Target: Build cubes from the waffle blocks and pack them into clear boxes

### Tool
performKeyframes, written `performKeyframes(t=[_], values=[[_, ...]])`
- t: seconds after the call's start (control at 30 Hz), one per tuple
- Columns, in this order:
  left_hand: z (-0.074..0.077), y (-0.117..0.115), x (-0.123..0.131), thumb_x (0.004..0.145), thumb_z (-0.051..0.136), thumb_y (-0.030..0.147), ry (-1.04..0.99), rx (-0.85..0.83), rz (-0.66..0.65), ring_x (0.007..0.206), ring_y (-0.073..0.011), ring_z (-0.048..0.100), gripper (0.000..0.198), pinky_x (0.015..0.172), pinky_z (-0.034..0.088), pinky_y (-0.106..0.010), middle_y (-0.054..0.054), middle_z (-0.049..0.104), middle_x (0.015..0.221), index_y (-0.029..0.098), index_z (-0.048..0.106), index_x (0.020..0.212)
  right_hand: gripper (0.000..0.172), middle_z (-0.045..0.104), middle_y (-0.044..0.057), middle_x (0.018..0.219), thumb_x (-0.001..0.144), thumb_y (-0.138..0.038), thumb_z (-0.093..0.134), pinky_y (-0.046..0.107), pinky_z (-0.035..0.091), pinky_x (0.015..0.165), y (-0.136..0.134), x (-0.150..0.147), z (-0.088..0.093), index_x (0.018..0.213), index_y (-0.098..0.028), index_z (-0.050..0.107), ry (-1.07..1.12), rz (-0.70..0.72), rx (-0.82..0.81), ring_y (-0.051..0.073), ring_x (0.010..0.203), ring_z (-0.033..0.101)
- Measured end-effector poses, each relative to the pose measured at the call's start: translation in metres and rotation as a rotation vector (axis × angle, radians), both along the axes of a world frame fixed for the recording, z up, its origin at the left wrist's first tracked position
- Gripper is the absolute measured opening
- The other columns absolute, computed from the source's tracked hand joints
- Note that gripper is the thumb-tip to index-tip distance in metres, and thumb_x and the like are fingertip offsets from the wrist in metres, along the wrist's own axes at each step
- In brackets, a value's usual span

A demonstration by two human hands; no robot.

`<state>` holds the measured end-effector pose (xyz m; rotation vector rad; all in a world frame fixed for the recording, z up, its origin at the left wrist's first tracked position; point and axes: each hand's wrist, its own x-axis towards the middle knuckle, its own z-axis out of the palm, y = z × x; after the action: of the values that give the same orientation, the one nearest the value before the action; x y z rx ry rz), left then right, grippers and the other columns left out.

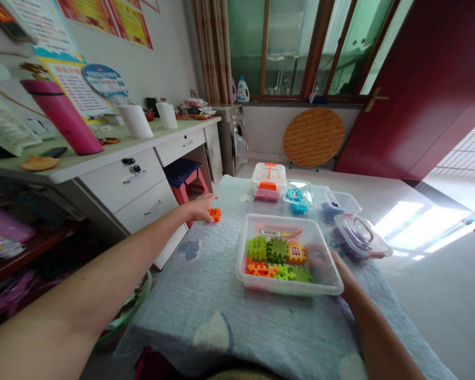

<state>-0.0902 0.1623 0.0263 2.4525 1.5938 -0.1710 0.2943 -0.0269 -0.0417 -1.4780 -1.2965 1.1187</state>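
My left hand (201,208) reaches to the far left edge of the cloth-covered table (206,253). Its thumb sticks out apart from the fingers, and the lower fingers touch an orange toothed plastic block (214,214). A clear plastic box (288,285) stands in front of me without a lid on it. My right hand (320,259) grips the box's right wall; its fingers show blurred through the plastic. Inside the box lie green blocks (277,250), a yellow-orange window block (296,253) and orange blocks (261,268), beside a pink printed sheet (279,231).
Farther back stand a lidded box with an orange latch (268,182), a container of blue blocks (296,198) and two containers with purple pieces, one open (342,203), one lidded (360,237). A white desk (122,184) runs along the left, with a stool (186,179) under it.
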Motion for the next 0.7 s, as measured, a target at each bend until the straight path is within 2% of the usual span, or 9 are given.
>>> performKeyframes(t=[0.13, 0.27, 0.33, 0.43, 0.6, 0.7], values=[[-0.021, 0.003, -0.001, 0.052, 0.074, 0.025, 0.084, -0.028, 0.014, 0.139, -0.0295, 0.031, 0.096, 0.111, 0.028, -0.032, -0.019, 0.033, 0.150, 0.012, 0.034, 0.138, 0.036, 0.070, 0.007, 0.071, 0.067, -0.045, 0.071, 0.035, 0.055, 0.061, 0.000, -0.001, 0.000, 0.091, -0.018, 0.074, -0.030, 0.004, 0.026, 0.027, 0.071, 0.066], [-0.030, 0.008, 0.007, 0.051, 0.071, 0.021, 0.090, -0.031, 0.005, 0.126, -0.0282, 0.046, 0.078, 0.101, 0.038, -0.030, -0.012, 0.054, 0.134, 0.018, 0.047, 0.126, 0.038, 0.069, 0.006, 0.070, 0.066, -0.048, 0.070, 0.034, 0.054, 0.060, 0.000, -0.001, 0.002, 0.091, -0.019, 0.074, -0.032, 0.025, 0.011, 0.027, 0.070, 0.066], [-0.032, 0.012, 0.011, 0.052, 0.069, 0.021, 0.100, -0.037, 0.009, 0.113, -0.0268, 0.056, 0.065, 0.093, 0.043, -0.028, -0.008, 0.064, 0.118, 0.019, 0.055, 0.115, 0.039, 0.069, 0.007, 0.070, 0.067, -0.049, 0.070, 0.034, 0.054, 0.059, 0.000, -0.001, 0.003, 0.091, -0.019, 0.074, -0.035, 0.014, 0.003, 0.027, 0.071, 0.065], [-0.033, 0.017, 0.015, 0.052, 0.068, 0.023, 0.129, -0.034, 0.016, 0.097, -0.0243, 0.061, 0.049, 0.082, 0.045, -0.026, -0.004, 0.068, 0.101, 0.020, 0.061, 0.100, 0.039, 0.069, 0.007, 0.070, 0.067, -0.049, 0.070, 0.034, 0.053, 0.060, 0.000, -0.003, 0.005, 0.090, -0.018, 0.074, -0.021, -0.008, 0.002, 0.026, 0.070, 0.065], [-0.032, 0.015, 0.015, 0.052, 0.068, 0.028, 0.175, -0.002, 0.023, 0.085, -0.0232, 0.063, 0.035, 0.070, 0.045, -0.026, -0.005, 0.070, 0.089, 0.019, 0.064, 0.085, 0.040, 0.068, 0.007, 0.071, 0.062, -0.052, 0.072, 0.033, 0.052, 0.056, 0.000, -0.005, 0.007, 0.084, -0.018, 0.074, 0.003, -0.075, -0.017, 0.023, 0.065, 0.062], [-0.022, 0.009, 0.013, 0.056, 0.067, 0.033, 0.166, 0.028, 0.020, 0.082, -0.0227, 0.063, 0.034, 0.068, 0.044, -0.026, -0.006, 0.071, 0.088, 0.019, 0.065, 0.087, 0.038, 0.069, 0.007, 0.073, 0.061, -0.051, 0.073, 0.033, 0.053, 0.060, 0.000, -0.005, 0.008, 0.081, -0.019, 0.073, 0.007, -0.073, 0.002, 0.024, 0.069, 0.062]])
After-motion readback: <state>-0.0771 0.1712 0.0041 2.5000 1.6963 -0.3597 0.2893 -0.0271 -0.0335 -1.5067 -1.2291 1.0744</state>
